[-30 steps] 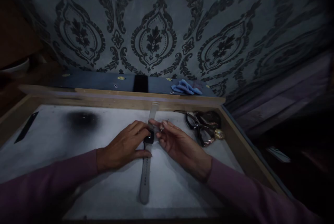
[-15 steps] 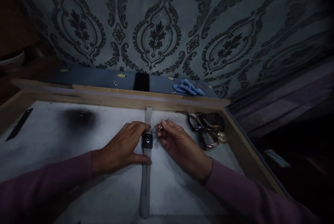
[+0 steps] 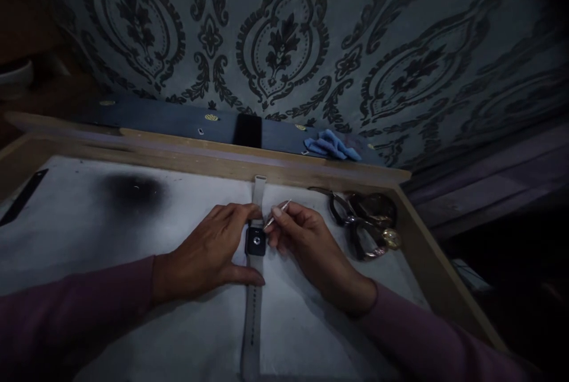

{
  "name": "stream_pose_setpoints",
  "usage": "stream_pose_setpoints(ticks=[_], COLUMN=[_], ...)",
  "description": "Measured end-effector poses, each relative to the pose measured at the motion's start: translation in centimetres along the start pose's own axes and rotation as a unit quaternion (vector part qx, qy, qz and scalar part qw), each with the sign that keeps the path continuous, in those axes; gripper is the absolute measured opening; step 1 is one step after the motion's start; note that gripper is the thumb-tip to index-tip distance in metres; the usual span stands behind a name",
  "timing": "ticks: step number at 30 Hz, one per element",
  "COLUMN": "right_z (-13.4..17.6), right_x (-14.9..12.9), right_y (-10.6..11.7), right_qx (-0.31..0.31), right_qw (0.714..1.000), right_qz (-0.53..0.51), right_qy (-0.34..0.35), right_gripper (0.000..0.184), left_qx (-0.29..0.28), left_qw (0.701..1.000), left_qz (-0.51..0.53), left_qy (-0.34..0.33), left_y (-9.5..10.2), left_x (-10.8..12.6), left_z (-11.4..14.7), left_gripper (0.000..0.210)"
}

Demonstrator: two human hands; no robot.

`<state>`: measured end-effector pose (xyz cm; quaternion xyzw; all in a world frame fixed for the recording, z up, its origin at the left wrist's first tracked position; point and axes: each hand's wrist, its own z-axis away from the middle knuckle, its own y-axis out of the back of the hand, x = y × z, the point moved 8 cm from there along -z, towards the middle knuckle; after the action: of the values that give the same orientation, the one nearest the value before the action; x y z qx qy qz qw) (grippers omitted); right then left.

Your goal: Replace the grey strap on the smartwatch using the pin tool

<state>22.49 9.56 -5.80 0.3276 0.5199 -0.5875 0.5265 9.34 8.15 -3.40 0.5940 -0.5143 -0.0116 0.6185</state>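
Note:
A smartwatch point(image 3: 256, 241) with a dark square body lies stretched out on the white surface, and its pale strap point(image 3: 252, 322) runs toward me with a row of holes. My left hand point(image 3: 208, 248) comes in from the left and holds it, fingertips on the upper strap and thumb on the lower strap. Pinched between thumb and fingers of my right hand point(image 3: 306, 239) is a slim pointed metal tool point(image 3: 278, 213). Its lower tip is by the watch's upper right corner; whether it touches cannot be made out.
Several wristwatches point(image 3: 367, 222) lie in a pile at the right. A wooden rim point(image 3: 200, 153) borders the surface. Behind it are a black phone-like slab point(image 3: 248, 131) and a crumpled blue cloth point(image 3: 332, 145). A dark flat strip point(image 3: 24, 197) lies far left.
My right hand has turned the slim tool so that it slants down to the watch's upper corner. My left hand keeps its hold. The whole view has shifted slightly.

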Motion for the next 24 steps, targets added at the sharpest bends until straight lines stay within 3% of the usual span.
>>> stream_pose_setpoints(ticks=[8, 17, 24], right_z=[-0.2, 1.5, 2.3], right_x=[0.1, 0.3, 0.5], right_y=[-0.2, 0.2, 0.4], right_qx=[-0.022, 0.000, 0.014], right_qw=[1.000, 0.999, 0.999], right_qz=[0.017, 0.039, 0.046], right_qy=[0.012, 0.012, 0.014], right_gripper=[0.033, 0.033, 0.030], left_qx=[-0.010, -0.044, -0.019], left_qw=[1.000, 0.999, 1.000], left_qz=[-0.004, -0.020, -0.017], left_qy=[-0.009, 0.007, 0.008], left_y=[0.2, 0.1, 0.1], left_x=[0.2, 0.6, 0.6], left_z=[-0.1, -0.3, -0.2], left_gripper=[0.084, 0.080, 0.082])
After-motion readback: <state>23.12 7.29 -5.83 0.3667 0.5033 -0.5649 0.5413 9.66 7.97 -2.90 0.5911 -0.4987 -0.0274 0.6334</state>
